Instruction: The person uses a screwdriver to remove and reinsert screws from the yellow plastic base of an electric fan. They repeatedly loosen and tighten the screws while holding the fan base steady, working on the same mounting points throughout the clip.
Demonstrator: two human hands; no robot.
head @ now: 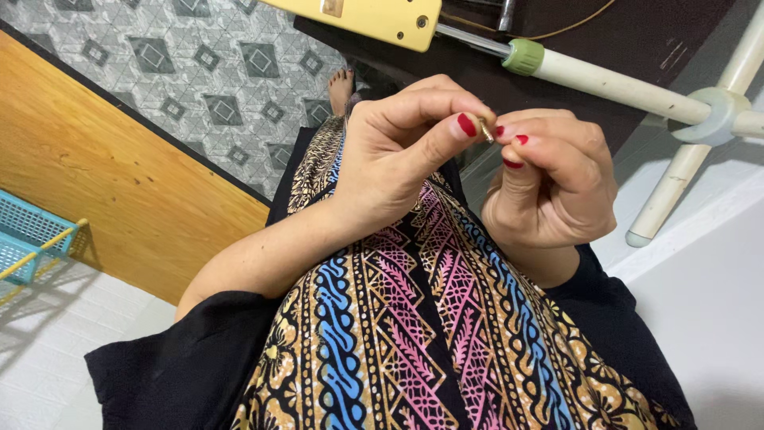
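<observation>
A patterned dress of pink, blue and gold fabric (414,318) fills the lap below a white plastic rod with a green cap (613,80). Above the lap, the left hand (398,159) and right hand (549,183) meet, each grip pinched shut on a tiny brass-coloured metal piece (485,130) between the fingertips.

Black sleeves, red-painted nails (466,125), patterned dress (414,334) in pink, blue, gold

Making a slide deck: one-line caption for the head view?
Left hand and right hand pinch a small brass-coloured piece above a patterned garment.
</observation>
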